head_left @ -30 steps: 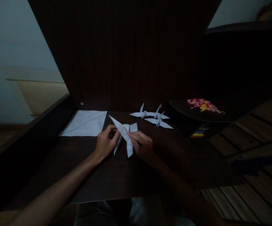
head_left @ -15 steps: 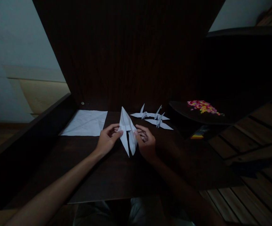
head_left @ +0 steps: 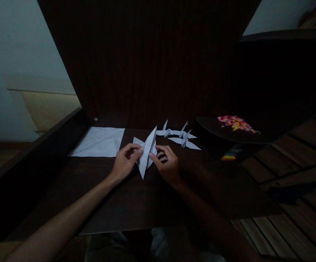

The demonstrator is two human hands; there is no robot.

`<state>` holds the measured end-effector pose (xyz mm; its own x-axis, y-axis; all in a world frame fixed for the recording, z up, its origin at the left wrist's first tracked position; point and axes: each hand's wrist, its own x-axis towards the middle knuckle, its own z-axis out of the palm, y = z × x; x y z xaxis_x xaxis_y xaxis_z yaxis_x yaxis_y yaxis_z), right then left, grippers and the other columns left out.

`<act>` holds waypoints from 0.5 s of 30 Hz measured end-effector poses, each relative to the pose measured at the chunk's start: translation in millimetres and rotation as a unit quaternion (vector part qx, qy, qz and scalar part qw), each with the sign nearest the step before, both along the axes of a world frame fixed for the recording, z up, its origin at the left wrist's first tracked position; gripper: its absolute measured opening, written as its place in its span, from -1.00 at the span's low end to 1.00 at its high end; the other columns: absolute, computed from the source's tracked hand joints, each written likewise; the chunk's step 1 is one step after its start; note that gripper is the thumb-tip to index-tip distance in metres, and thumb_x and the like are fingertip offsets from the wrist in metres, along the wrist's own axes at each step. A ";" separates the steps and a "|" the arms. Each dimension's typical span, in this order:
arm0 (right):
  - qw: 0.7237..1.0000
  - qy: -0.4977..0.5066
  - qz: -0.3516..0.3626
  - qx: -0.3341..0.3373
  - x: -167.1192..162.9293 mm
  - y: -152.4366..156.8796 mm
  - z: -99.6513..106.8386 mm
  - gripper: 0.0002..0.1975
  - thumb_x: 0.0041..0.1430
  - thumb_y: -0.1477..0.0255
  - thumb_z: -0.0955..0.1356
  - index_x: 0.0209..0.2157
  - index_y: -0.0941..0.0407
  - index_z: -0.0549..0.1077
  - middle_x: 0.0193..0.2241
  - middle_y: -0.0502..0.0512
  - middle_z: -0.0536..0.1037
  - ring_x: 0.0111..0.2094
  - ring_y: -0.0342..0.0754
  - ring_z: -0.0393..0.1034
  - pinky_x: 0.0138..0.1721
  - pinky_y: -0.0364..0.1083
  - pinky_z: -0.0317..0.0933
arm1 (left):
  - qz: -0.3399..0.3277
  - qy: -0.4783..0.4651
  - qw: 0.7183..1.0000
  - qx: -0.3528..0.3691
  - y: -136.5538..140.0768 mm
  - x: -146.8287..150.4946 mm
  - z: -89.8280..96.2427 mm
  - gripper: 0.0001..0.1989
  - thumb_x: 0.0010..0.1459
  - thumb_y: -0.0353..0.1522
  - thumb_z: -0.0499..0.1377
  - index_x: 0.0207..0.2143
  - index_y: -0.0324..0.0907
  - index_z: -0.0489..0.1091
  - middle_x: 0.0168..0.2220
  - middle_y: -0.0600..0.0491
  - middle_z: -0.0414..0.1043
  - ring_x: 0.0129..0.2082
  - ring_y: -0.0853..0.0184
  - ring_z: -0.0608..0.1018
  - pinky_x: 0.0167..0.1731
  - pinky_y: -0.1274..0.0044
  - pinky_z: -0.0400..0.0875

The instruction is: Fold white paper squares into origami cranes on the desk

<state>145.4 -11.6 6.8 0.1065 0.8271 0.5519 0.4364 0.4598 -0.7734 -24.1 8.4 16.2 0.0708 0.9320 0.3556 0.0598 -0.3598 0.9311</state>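
Note:
A partly folded white origami paper (head_left: 147, 153) is held between both hands over the dark table. Its long pointed flap runs from upper right to lower left, and another point sticks out at the upper left. My left hand (head_left: 126, 160) pinches its left side, thumb on top. My right hand (head_left: 167, 162) grips the right edge between thumb and fingers; some of those fingertips are behind the paper. Just beyond, to the right, lie several finished white paper cranes (head_left: 184, 140), their points spread. A flat, creased white sheet (head_left: 99, 142) lies to the left.
The dark wooden tabletop (head_left: 106, 203) has a raised side board (head_left: 32, 156) on the left and a tall panel (head_left: 147, 65) at the back. On a rounded shelf (head_left: 209, 127) at right sits a pile of small pink, red and yellow pieces (head_left: 236, 123).
The folded paper has turned between my hands: its two lower points, parted before, no longer show side by side, and one long flap now slants across. Both hands stay nearly in place.

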 end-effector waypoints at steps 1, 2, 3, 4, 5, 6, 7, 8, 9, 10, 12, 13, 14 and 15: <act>1.000 -0.003 -0.004 -0.002 0.4 0.6 -0.2 -0.73 0.04 0.35 0.41 -0.18 0.11 0.45 -0.27 0.09 0.46 -0.44 -0.15 0.37 -0.55 -0.20 0.27 | -0.005 0.002 1.000 0.005 -0.2 -0.1 -0.5 -0.81 0.05 -0.25 0.25 -0.35 -0.20 0.45 -0.40 0.07 0.45 -0.40 0.37 0.47 -0.39 0.54 0.37; 1.000 -0.006 -0.008 -0.002 1.1 1.4 -0.6 -0.73 0.04 0.35 0.41 -0.19 0.11 0.45 -0.27 0.09 0.46 -0.44 -0.16 0.37 -0.56 -0.20 0.27 | -0.008 0.003 1.000 0.010 -0.3 -0.1 -0.9 -0.81 0.05 -0.26 0.25 -0.35 -0.20 0.45 -0.39 0.07 0.46 -0.40 0.36 0.47 -0.38 0.54 0.37; 1.000 -0.008 -0.011 0.001 1.7 2.1 -1.1 -0.74 0.04 0.35 0.41 -0.19 0.11 0.44 -0.28 0.08 0.46 -0.44 -0.16 0.37 -0.56 -0.20 0.27 | -0.010 0.004 1.000 0.015 -0.3 -0.1 -1.0 -0.82 0.05 -0.26 0.25 -0.35 -0.19 0.45 -0.39 0.07 0.46 -0.39 0.36 0.47 -0.38 0.53 0.37; 1.000 -0.011 -0.014 0.005 2.3 2.6 -1.5 -0.75 0.05 0.36 0.41 -0.19 0.11 0.44 -0.28 0.08 0.46 -0.44 -0.16 0.37 -0.55 -0.20 0.27 | -0.013 0.005 1.000 0.019 -0.3 -0.1 -0.9 -0.83 0.05 -0.27 0.25 -0.35 -0.19 0.44 -0.39 0.07 0.46 -0.39 0.36 0.47 -0.37 0.53 0.37; 1.000 -0.015 -0.016 0.011 2.8 3.0 -1.9 -0.76 0.06 0.36 0.40 -0.20 0.10 0.44 -0.29 0.08 0.46 -0.44 -0.16 0.37 -0.55 -0.20 0.28 | -0.016 0.003 1.000 0.022 -0.2 -0.1 -0.9 -0.84 0.05 -0.27 0.25 -0.35 -0.19 0.44 -0.39 0.07 0.46 -0.38 0.36 0.48 -0.37 0.53 0.38; 0.999 -0.020 -0.019 0.017 3.0 3.0 -2.1 -0.77 0.07 0.36 0.39 -0.20 0.10 0.44 -0.29 0.08 0.45 -0.44 -0.16 0.37 -0.54 -0.20 0.28 | -0.021 -0.001 0.999 0.024 -0.1 0.1 -0.9 -0.84 0.05 -0.28 0.25 -0.35 -0.19 0.43 -0.39 0.07 0.45 -0.38 0.36 0.48 -0.36 0.53 0.38; 0.999 -0.025 -0.024 0.024 2.9 2.8 -2.3 -0.77 0.08 0.36 0.39 -0.19 0.10 0.44 -0.29 0.09 0.45 -0.43 -0.15 0.37 -0.54 -0.20 0.29 | -0.026 -0.006 0.999 0.026 0.0 0.3 -0.9 -0.84 0.06 -0.29 0.25 -0.34 -0.19 0.43 -0.39 0.07 0.45 -0.38 0.36 0.48 -0.36 0.53 0.38; 0.999 -0.030 -0.031 0.032 2.6 2.3 -2.3 -0.76 0.08 0.36 0.39 -0.18 0.10 0.44 -0.28 0.09 0.45 -0.41 -0.14 0.37 -0.54 -0.20 0.29 | -0.031 -0.013 0.999 0.028 -0.1 0.7 -1.1 -0.84 0.06 -0.30 0.25 -0.32 -0.18 0.42 -0.38 0.07 0.45 -0.37 0.36 0.48 -0.35 0.53 0.39; 0.998 -0.035 -0.039 0.042 2.1 1.7 -2.4 -0.75 0.08 0.36 0.39 -0.17 0.10 0.43 -0.27 0.10 0.44 -0.40 -0.14 0.37 -0.54 -0.20 0.29 | -0.035 -0.021 0.999 0.029 -0.3 1.2 -1.4 -0.83 0.05 -0.31 0.26 -0.30 -0.18 0.41 -0.37 0.07 0.44 -0.36 0.37 0.48 -0.35 0.54 0.39; 0.997 -0.040 -0.047 0.054 1.5 1.0 -2.6 -0.75 0.08 0.37 0.39 -0.17 0.10 0.43 -0.25 0.11 0.44 -0.39 -0.13 0.37 -0.54 -0.19 0.30 | -0.036 -0.028 0.999 0.030 -0.7 1.7 -1.7 -0.81 0.05 -0.32 0.26 -0.27 -0.18 0.40 -0.37 0.07 0.43 -0.36 0.37 0.48 -0.34 0.54 0.39; 0.993 -0.060 -0.060 0.082 0.5 0.0 -3.4 -0.79 0.10 0.38 0.38 -0.19 0.11 0.44 -0.23 0.13 0.42 -0.37 -0.12 0.37 -0.51 -0.17 0.31 | -0.034 -0.039 0.998 0.032 -2.4 2.7 -2.1 -0.77 0.04 -0.34 0.27 -0.23 -0.17 0.37 -0.36 0.08 0.42 -0.37 0.39 0.48 -0.36 0.56 0.39; 0.991 -0.074 -0.066 0.095 0.3 -0.2 -4.1 -0.83 0.11 0.39 0.37 -0.22 0.11 0.45 -0.23 0.13 0.41 -0.35 -0.11 0.36 -0.47 -0.16 0.32 | -0.032 -0.039 0.998 0.033 -3.6 3.1 -2.0 -0.77 0.04 -0.34 0.27 -0.23 -0.17 0.36 -0.36 0.09 0.41 -0.37 0.40 0.47 -0.37 0.57 0.38; 0.988 -0.089 -0.072 0.106 0.4 -0.3 -4.9 -0.87 0.12 0.41 0.35 -0.26 0.11 0.47 -0.24 0.14 0.40 -0.33 -0.09 0.36 -0.44 -0.14 0.32 | -0.030 -0.033 0.998 0.033 -4.8 3.4 -1.7 -0.79 0.05 -0.35 0.26 -0.24 -0.17 0.36 -0.36 0.09 0.40 -0.38 0.41 0.47 -0.39 0.58 0.37; 0.985 -0.103 -0.078 0.114 0.7 -0.3 -5.7 -0.89 0.13 0.42 0.34 -0.29 0.11 0.49 -0.26 0.14 0.39 -0.32 -0.08 0.35 -0.40 -0.11 0.33 | -0.028 -0.023 0.999 0.033 -6.2 3.6 -1.0 -0.81 0.06 -0.35 0.26 -0.26 -0.17 0.37 -0.36 0.08 0.40 -0.39 0.41 0.46 -0.40 0.59 0.36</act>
<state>146.1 -11.8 1.2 0.0881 0.6620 0.7443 0.6525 0.5262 -0.5453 -20.5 2.2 15.2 0.1050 0.9012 0.4205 -0.0037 -0.4224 0.9064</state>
